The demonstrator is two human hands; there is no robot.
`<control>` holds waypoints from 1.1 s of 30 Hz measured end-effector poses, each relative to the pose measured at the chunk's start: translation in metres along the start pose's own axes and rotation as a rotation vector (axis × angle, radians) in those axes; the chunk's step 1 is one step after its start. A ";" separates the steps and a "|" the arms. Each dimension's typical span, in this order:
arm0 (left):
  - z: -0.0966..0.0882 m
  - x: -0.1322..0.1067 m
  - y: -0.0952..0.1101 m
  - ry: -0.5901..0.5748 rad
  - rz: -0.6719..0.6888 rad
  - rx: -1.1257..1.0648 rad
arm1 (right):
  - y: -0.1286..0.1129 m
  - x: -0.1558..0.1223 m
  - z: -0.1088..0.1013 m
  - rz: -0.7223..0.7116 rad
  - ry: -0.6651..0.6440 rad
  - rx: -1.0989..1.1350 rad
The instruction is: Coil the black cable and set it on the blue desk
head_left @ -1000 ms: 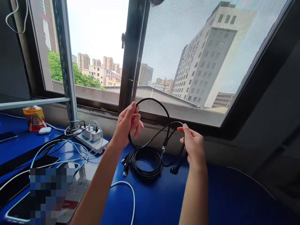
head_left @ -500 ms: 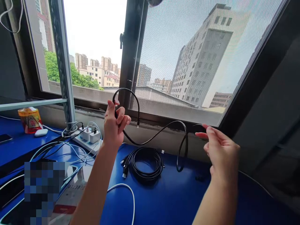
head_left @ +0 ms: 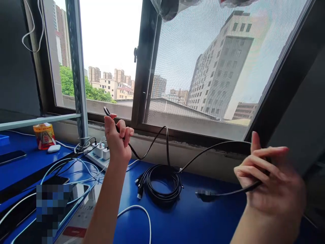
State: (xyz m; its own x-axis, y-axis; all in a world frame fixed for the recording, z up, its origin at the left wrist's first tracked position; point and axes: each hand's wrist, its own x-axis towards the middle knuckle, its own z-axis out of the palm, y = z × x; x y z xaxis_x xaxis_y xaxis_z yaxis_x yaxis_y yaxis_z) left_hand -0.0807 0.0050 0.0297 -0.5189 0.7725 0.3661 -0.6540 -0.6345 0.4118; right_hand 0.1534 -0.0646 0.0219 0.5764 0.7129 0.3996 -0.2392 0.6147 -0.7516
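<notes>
A black cable (head_left: 207,149) runs through the air between my two hands, sagging and looping in the middle. My left hand (head_left: 118,137) is closed around one part of it, with a short bend of cable showing above the thumb. On the right, my right hand (head_left: 266,173) holds the other part, its fingers partly blurred and the index finger stretched out. A black plug (head_left: 207,195) on the cable's end hangs out to the left of my right hand. Below the cable, a coiled bundle of black cables (head_left: 162,196) lies on the blue table (head_left: 198,227).
A white power strip (head_left: 98,157) with chargers stands behind my left arm. Left of it are an orange and red tub (head_left: 45,135), a white case (head_left: 54,148), phones and tangled cables. A white cable (head_left: 147,217) lies in front. Plastic-wrapped things (head_left: 170,8) hang above.
My right hand has moved right and turned, and the plug end now shows below it. The cable between my hands is stretched wider. The left-hand end no longer hangs in view.
</notes>
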 end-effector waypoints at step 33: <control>-0.006 -0.006 -0.015 -0.442 -0.213 0.366 | 0.043 -0.036 0.076 0.500 -0.715 -0.206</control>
State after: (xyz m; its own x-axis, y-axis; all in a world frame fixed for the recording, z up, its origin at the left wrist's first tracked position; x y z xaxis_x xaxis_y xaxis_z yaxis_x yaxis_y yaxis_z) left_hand -0.0709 0.0101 0.0160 -0.0689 0.8490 0.5239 -0.4462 -0.4959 0.7450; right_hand 0.0627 -0.0384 0.0146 -0.1988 0.9634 0.1798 -0.1473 0.1520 -0.9773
